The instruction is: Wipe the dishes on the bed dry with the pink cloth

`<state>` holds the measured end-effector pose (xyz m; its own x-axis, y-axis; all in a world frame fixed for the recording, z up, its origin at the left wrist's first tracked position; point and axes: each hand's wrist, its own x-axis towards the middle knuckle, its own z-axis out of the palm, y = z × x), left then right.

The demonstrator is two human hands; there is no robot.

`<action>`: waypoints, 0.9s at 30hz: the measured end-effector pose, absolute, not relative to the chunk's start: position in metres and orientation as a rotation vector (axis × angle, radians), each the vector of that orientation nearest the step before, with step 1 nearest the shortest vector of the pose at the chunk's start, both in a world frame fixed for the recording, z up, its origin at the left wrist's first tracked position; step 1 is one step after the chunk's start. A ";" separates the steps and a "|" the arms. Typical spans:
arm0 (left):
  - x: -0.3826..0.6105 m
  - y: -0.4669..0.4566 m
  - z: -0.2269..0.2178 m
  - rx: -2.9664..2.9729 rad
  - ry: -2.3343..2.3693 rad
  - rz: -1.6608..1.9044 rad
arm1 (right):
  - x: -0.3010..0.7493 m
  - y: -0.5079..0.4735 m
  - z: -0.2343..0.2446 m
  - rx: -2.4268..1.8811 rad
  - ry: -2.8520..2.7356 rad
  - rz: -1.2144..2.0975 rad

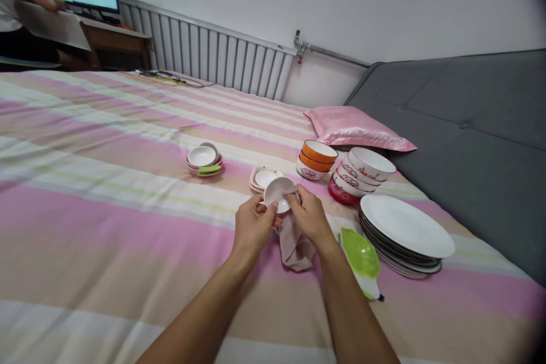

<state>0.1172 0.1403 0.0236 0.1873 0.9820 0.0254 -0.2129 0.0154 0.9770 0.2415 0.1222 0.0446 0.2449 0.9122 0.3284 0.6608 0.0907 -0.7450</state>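
Note:
A small white bowl (276,193) is tilted toward me above the bed. My left hand (255,223) grips its left rim, thumb over the edge. My right hand (310,213) is closed on a greyish-pink cloth (296,245), pressing part of it into the bowl's right side; the rest of the cloth hangs down. Just behind the bowl sits a short stack of small square dishes (255,180) with a little round white dish (267,177) in it. Further left stand some small nested bowls (202,156) with a green piece (209,170) at the front.
To the right are orange and white bowls (319,152), stacked patterned bowls (370,164), a pile of large plates (407,226) and a green leaf-shaped dish (360,253). A pink pillow (358,127) lies against the grey headboard (460,119). A person (25,11) sits at a desk, far left.

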 end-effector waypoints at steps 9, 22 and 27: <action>0.115 0.140 0.027 1.066 0.932 1.195 | 0.243 0.124 0.041 -1.615 -1.515 0.424; 0.098 0.154 0.038 0.770 1.049 1.181 | 0.272 0.129 0.010 -2.166 -1.394 0.265; 0.095 0.159 0.035 0.748 1.031 1.197 | 0.263 0.129 0.010 -1.978 -1.524 0.550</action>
